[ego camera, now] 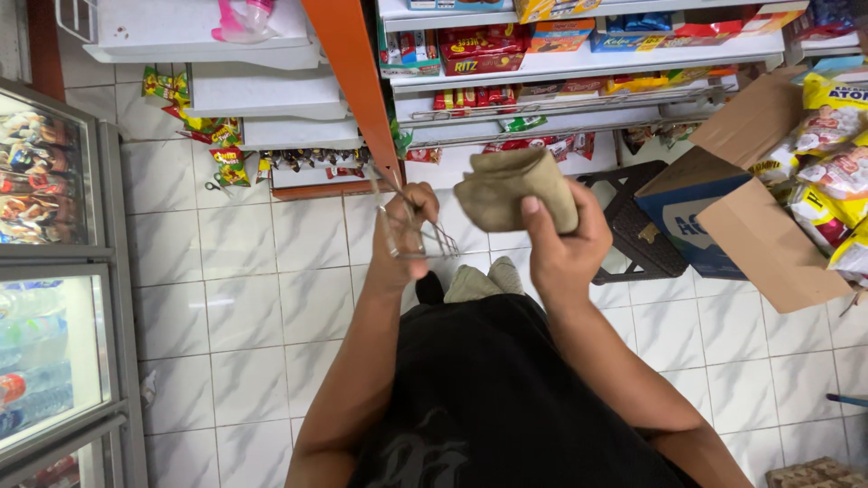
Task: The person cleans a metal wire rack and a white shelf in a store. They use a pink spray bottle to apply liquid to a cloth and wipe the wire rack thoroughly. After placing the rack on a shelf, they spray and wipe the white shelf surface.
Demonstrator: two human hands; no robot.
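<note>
Left hand: the person's left hand [404, 237] is up in front of the chest, fingers curled tight around a bent piece of thin grey metal wire rack [409, 226], pronged ends poking out to the right toward the other hand.
Wire piece: clamped in that left fist, one thin rod slanting up and left past the knuckles, the short prongs splayed just beside the cloth hand, not quite touching it as far as I can see.
Right hand: the right hand [565, 244] is raised a little higher, thumb and fingers closed on a folded, dusty tan cloth rag [515, 188].
Rag: bunched into a thick wad, sitting on top of the right hand's fingers, held in the air above the white tiled floor [244, 298].
Gap between hands: near one another, rag and wire apart.
Body: black shirt below, a pale shoe showing on the tiles between the arms.
Ahead: white shop shelves [579, 63] stocked with boxed and bagged snacks, an orange upright post [357, 81] running down beside them.
Right side: an open brown cardboard box [750, 217] with a blue printed side, snack packets heaped beside it, and a dark plastic stool [637, 226] just behind the right hand.
Left side: a glass-door drinks fridge [54, 298] along the edge.
</note>
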